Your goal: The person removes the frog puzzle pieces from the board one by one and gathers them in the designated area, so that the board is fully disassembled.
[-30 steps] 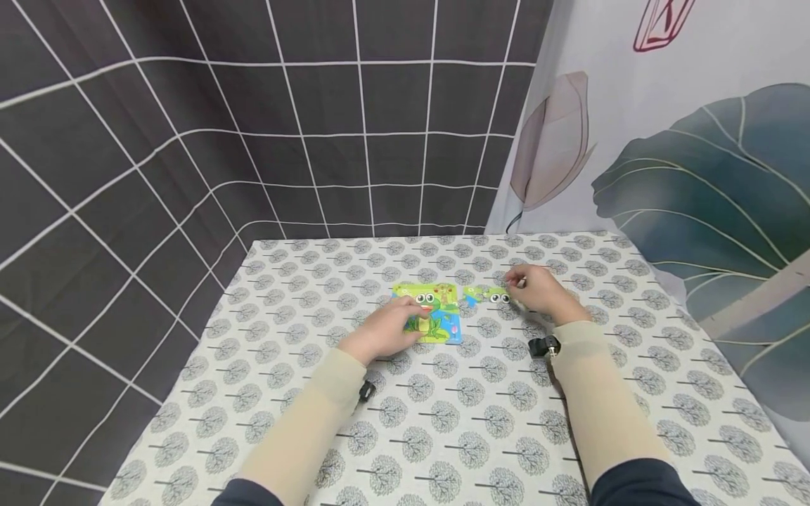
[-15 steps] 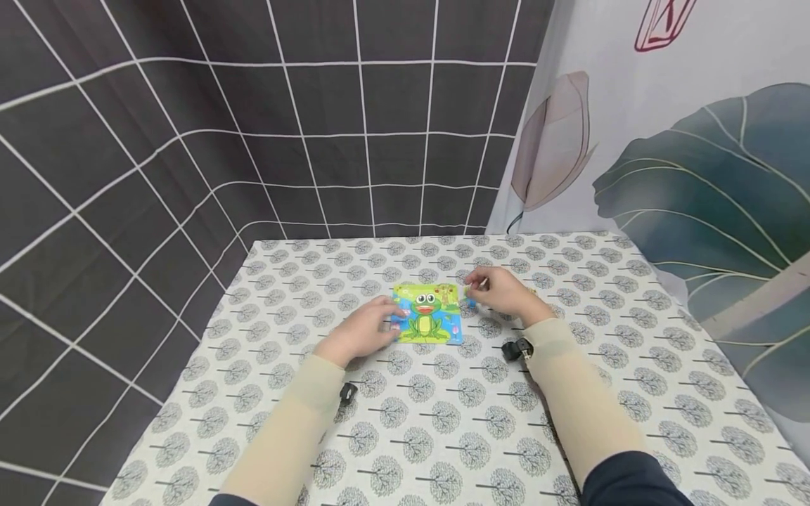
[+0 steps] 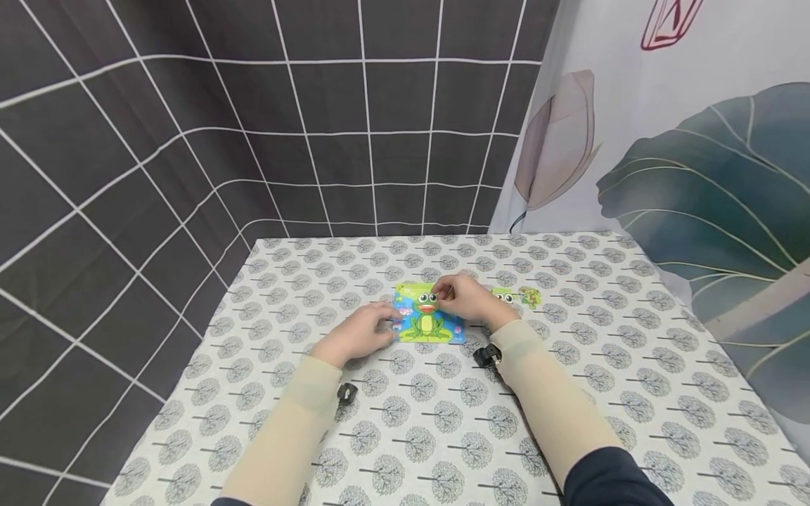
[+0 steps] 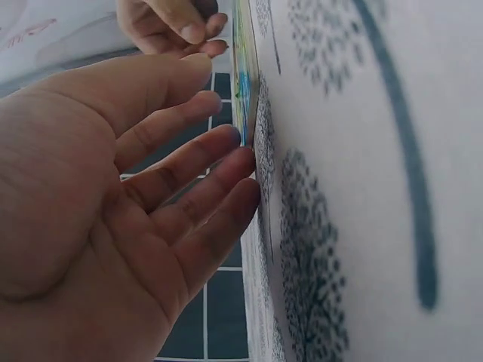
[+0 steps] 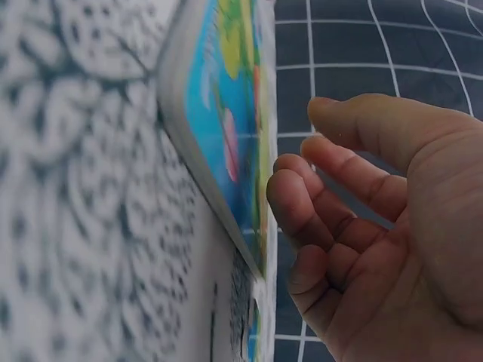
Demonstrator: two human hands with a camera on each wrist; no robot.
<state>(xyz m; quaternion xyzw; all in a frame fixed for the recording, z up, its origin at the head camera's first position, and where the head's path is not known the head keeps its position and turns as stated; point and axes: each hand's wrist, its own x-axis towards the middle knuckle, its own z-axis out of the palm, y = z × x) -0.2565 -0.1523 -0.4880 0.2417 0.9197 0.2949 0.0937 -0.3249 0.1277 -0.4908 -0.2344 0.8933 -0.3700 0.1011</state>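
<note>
A frog picture puzzle (image 3: 427,327), square and brightly coloured, lies flat on the tree-patterned table. Along its left edge rests my left hand (image 3: 361,332), with relaxed, spread fingertips right at the border in the left wrist view. My right hand (image 3: 467,299) hovers over the puzzle's upper right part, beside the frog's eyes, and covers that corner. Its fingers are loosely bent, and a gap shows between thumb and index fingertip in the right wrist view. Nothing shows between them. A loose puzzle piece with eyes (image 3: 504,297) and a green one with red spots (image 3: 530,297) lie to the right.
A patterned cloth (image 3: 443,429) covers the table. Behind and to the left hangs a dark grid curtain (image 3: 316,154), and on the right a white curtain with big leaves (image 3: 715,169). A blue-and-green piece (image 5: 254,332) lies by the puzzle's edge.
My right hand has moved left from the loose pieces to over the puzzle, uncovering the eyes piece and the green piece. My left hand has drawn back from the frog to the left edge.
</note>
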